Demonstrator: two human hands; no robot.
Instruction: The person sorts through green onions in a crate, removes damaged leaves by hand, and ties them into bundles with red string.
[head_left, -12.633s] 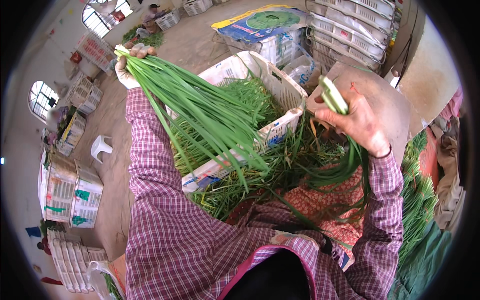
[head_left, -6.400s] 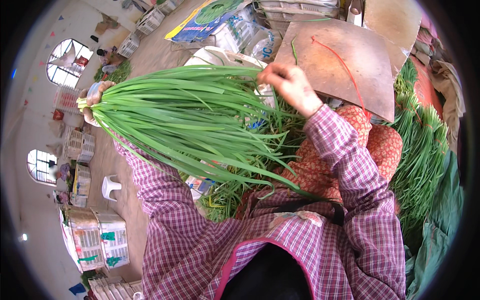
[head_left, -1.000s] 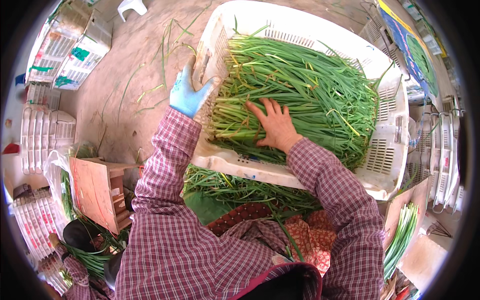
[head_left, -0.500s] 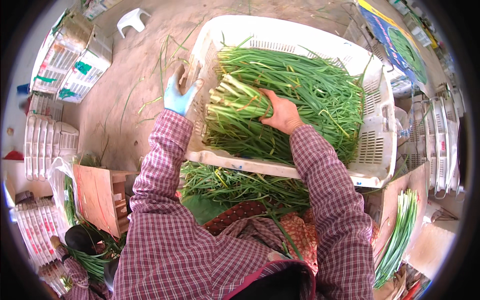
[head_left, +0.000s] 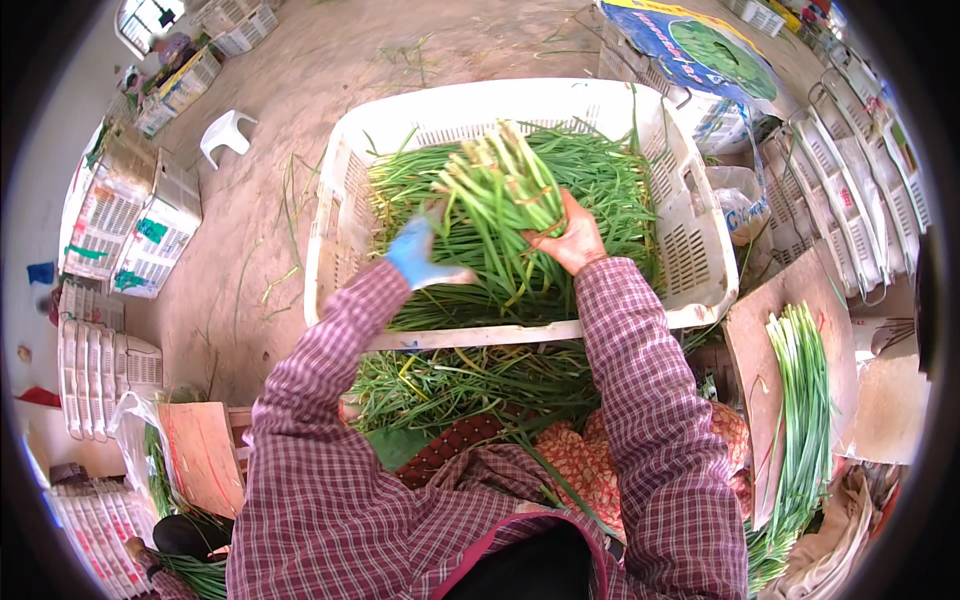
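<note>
My right hand is closed round a bunch of garlic chives, holding it up over the crate with the pale cut ends pointing up and away. My left hand, in a blue glove and slightly blurred, is open beside the bunch, its thumb spread from the fingers. More green chives fill the large white plastic crate under both hands. Loose chives lie in a heap between the crate and my lap.
At right, long chives lie on a tilted board. White crates stand at far right; others are stacked at left. A white stool stands on the floor. Another person's sleeve shows at lower left.
My right hand has lifted the bunch and turned its cut ends away from me. My left hand has come off the crate's left rim and moved in beside the bunch. The view has shifted.
</note>
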